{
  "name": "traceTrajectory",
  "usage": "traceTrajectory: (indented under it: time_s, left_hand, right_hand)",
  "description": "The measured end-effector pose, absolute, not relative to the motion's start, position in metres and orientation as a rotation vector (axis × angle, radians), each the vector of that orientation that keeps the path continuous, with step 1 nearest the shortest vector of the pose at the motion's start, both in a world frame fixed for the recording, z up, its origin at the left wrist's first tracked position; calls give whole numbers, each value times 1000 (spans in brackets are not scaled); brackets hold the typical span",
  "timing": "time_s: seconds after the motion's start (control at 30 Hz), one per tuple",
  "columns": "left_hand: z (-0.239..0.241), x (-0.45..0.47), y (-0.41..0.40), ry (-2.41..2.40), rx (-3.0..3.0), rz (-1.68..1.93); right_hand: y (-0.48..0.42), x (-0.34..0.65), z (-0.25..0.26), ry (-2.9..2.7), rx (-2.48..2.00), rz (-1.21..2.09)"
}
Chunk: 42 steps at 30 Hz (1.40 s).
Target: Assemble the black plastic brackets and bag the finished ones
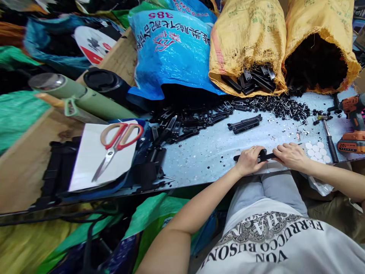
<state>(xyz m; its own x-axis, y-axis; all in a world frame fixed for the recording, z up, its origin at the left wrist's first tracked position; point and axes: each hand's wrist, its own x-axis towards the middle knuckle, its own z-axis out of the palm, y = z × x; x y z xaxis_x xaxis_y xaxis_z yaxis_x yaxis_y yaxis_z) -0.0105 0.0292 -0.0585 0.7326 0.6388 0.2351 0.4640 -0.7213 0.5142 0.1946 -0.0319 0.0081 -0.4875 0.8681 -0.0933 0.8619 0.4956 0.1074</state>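
Close to the table's front edge, my left hand (pixel 251 160) is closed around a long black plastic part (pixel 267 156). My right hand (pixel 291 156) pinches the same part at its other end, fingers bent over it. My fingers cover much of the part, so its full shape is hidden. A folded black bracket (pixel 245 124) lies just beyond my hands. White round discs (pixel 316 152) are grouped to the right of my right hand. Beside them rests a hammer (pixel 330 140) with a dark handle.
An orange cordless drill (pixel 353 121) stands at the right. Loose black-headed screws (pixel 281 107) and black brackets (pixel 196 120) line the back. Behind them are a blue sack (pixel 176 49) and yellow sacks (pixel 248 38). Red-handled scissors (pixel 116 142) lie on a white sheet (pixel 82 163) at left.
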Motion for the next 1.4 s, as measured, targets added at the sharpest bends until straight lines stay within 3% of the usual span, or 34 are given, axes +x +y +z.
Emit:
traceTrajectory:
  time_s: [0.23, 0.43, 0.53, 0.63, 0.87, 1.07, 1.2, 1.4]
  left_hand:
    - [-62, -8, 29, 929, 2497, 600]
    - [-55, 9, 34, 849, 2520, 317]
    - [-49, 46, 66, 759, 2539, 325]
    - [-43, 95, 115, 994, 2527, 375]
    - [-44, 153, 166, 1164, 2503, 190]
    - [-32, 95, 130, 1139, 2321, 497]
    - [-26, 24, 94, 1200, 1744, 757]
    - [-41, -24, 57, 1161, 1075, 673]
  right_hand:
    - [-23, 194, 12, 2580, 1525, 76]
    - [-29, 219, -25, 2643, 1654, -52]
    - [-33, 241, -46, 2686, 1784, -137]
    - [-42, 255, -57, 2691, 1873, -182]
    - [-23, 270, -54, 2685, 2012, -313]
    - [77, 281, -56, 2461, 2226, 19]
    - [106, 277, -61, 2367, 2150, -24]
    - [66, 269, -45, 2646, 2283, -283]
